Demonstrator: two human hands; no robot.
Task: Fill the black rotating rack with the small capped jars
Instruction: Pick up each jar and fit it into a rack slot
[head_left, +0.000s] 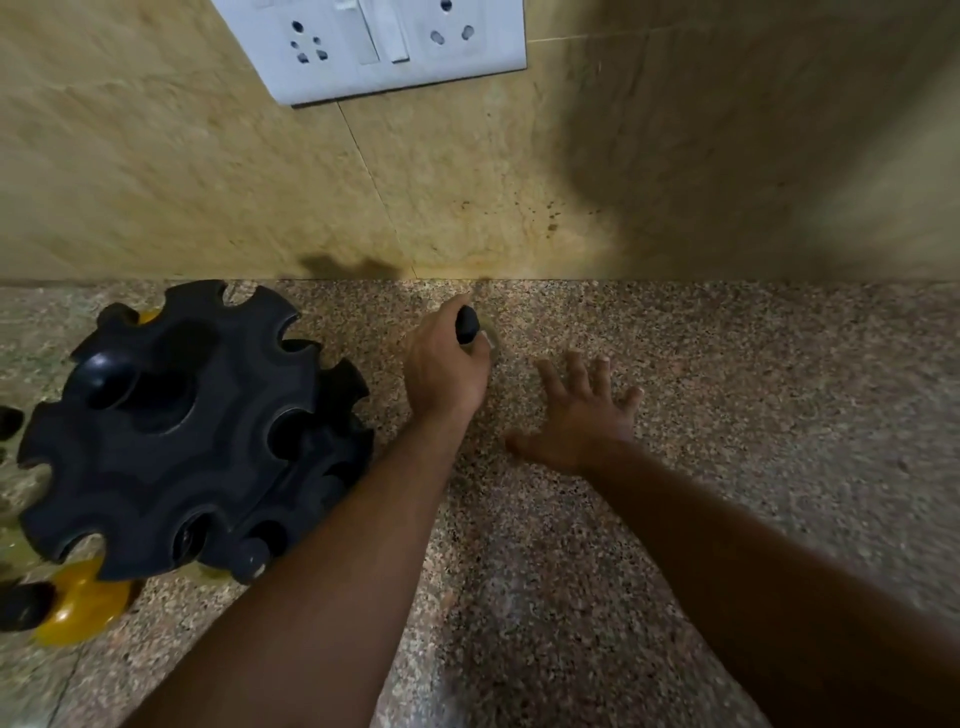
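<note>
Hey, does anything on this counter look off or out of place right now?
Nothing looks spilled or broken. The black rack appears tilted in this wide-angle view, though lens distortion may cause that. Dark specks stain the wall tile above the counter. The left hand grips a black-capped jar; the right hand is spread open.

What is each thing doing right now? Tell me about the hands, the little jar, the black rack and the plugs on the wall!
left hand: closed around a jar.
jar: held in that grip, black cap showing, near the wall.
right hand: open, fingers spread, holding nothing, over the counter.
black rack: standing on the counter, several slots look empty.
yellow jar: by the rack's near edge.
wall sockets: nothing plugged in.
</note>
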